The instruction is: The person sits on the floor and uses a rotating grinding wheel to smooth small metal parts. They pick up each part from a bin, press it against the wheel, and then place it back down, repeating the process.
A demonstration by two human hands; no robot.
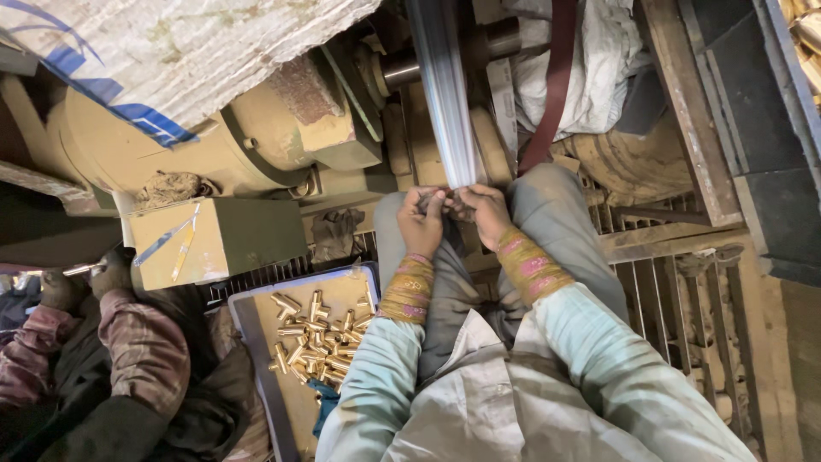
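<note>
Both hands meet at the middle of the scene, just in front of a blurred, pale grey spinning wheel or belt (445,94) that runs up and away from them. The left hand (422,221) and the right hand (486,214) are closed, fingers curled inward and touching one another, pinching a small dark piece (455,203) between them and holding it right against the lower end of the moving band; the piece is too hidden by the fingers to tell its shape. Each wrist wears a wrapped cuff of yellow and pink cloth (530,267) above pale blue-green sleeves. The person's grey-trousered knees (556,205) sit just beneath the hands. To the near left lies a flat tray with a blue rim (242,301), holding a loose heap of short brass tubes (315,338), well apart from the hands. Farther left stands an olive-green metal box (218,239), and behind it a large dusty tan machine housing (171,145). At the far left edge another person's checked sleeve (141,342) and gloved hand (109,267) show. To the right, a metal grate floor (676,282) and a rusted frame run toward the far side.
</note>
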